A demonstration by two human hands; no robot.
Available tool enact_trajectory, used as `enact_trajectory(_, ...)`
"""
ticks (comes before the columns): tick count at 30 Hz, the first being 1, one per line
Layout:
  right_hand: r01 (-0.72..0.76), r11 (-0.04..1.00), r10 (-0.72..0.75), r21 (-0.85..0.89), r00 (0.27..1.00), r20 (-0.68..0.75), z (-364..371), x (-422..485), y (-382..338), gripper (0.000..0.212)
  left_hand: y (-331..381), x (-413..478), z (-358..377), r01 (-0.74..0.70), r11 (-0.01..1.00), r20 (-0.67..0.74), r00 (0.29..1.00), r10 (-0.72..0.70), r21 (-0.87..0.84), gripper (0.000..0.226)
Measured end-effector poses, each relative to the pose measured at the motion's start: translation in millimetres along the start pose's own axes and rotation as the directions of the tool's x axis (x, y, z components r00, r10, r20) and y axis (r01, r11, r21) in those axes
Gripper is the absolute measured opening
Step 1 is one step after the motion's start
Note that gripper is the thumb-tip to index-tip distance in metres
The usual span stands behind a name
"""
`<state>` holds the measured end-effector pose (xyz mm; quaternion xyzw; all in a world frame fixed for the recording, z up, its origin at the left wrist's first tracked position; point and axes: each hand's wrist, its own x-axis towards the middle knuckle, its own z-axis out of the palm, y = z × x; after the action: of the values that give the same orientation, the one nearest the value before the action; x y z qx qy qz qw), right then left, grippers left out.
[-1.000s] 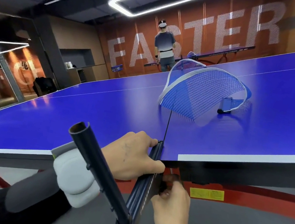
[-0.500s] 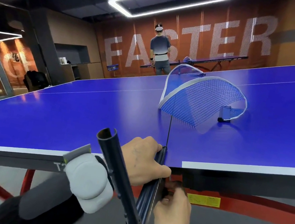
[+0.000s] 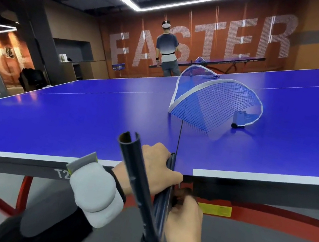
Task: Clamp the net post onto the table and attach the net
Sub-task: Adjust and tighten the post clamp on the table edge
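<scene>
Counted at the net line
Two hands (image 3: 156, 171) (image 3: 184, 227), two net posts (image 3: 138, 185) (image 3: 240, 120), one net (image 3: 210, 106), two worktops (image 3: 90, 121) (image 3: 224, 61), one standing person (image 3: 167, 52).

The left hand (image 3: 153, 169) lies palm down, fingers curled closed and thumb stretched to the right, its wrist ringed by a dark strap with a bulky white pod. The right hand (image 3: 184, 224) reaches up from below, fingertips (image 3: 179, 201) pinched together (what they pinch is too shadowed to tell), a white pod at its wrist.
</scene>
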<state>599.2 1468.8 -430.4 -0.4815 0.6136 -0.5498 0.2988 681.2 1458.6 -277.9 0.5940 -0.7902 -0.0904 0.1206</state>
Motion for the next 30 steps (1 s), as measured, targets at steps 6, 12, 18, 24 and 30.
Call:
enact_trajectory(6,0.010,1.000,-0.010,0.001,1.000,-0.014,2.0,-0.9,-1.2,0.016,-3.1,0.3,-2.0,-0.073,0.997,0.012,0.997,0.073,0.005,0.031)
enact_trajectory(12,0.052,0.996,-0.050,0.079,0.998,-0.028,-3.5,-1.8,-4.7,0.015,-2.8,2.1,-9.0,-0.110,0.992,0.049,0.993,0.106,0.066,0.027)
enact_trajectory(18,0.042,0.996,-0.040,0.075,0.999,-0.037,1.5,-0.6,1.3,0.022,-1.4,0.2,-12.1,-0.170,0.983,0.076,0.983,0.165,0.065,0.022)
enact_trajectory(24,0.058,0.986,-0.089,0.158,0.977,0.194,-11.7,5.1,15.1,0.027,-2.2,1.4,-11.3,-0.210,0.973,0.095,0.975,0.201,0.097,0.024)
enact_trajectory(30,0.053,0.980,-0.101,0.193,0.964,0.245,-4.2,-1.0,2.1,0.022,-2.2,1.6,-12.8,-0.203,0.975,0.112,0.975,0.193,0.088,0.022)
